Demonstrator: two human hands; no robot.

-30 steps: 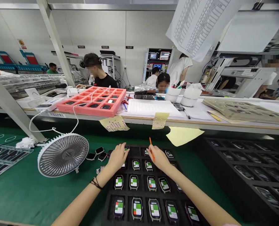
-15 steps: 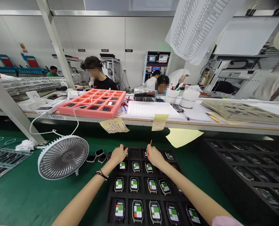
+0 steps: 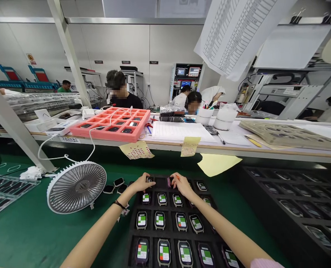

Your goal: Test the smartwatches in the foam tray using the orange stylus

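A black foam tray [image 3: 151, 223] with rows of smartwatches lies before me; many of their screens show green and white blocks. At its back left corner, my left hand [image 3: 142, 183] has thumb and fingers closed around a smartwatch [image 3: 149, 179] in its slot. My right hand [image 3: 183, 185] is over the back row, fingers pinched on a purple-edged smartwatch [image 3: 169, 181] tilted on its side. A thin orange stick [image 3: 178, 178] shows between the same fingers, mostly hidden. Between my hands is a bare slot.
Several loose watches [image 3: 119, 182] lie left of the tray, beside a white fan [image 3: 83, 185]. Another dark tray [image 3: 266, 201] stands at right. Above the bench, a shelf holds a pink foam tray [image 3: 109, 136], papers [image 3: 182, 130] and a beige tray [image 3: 288, 132]. Yellow notes [image 3: 190, 146] hang from its edge.
My right hand has turned slightly, and the purple-edged watch now stands tilted at its fingertips. Less of the orange stick shows. My left hand stays at the back left slot.
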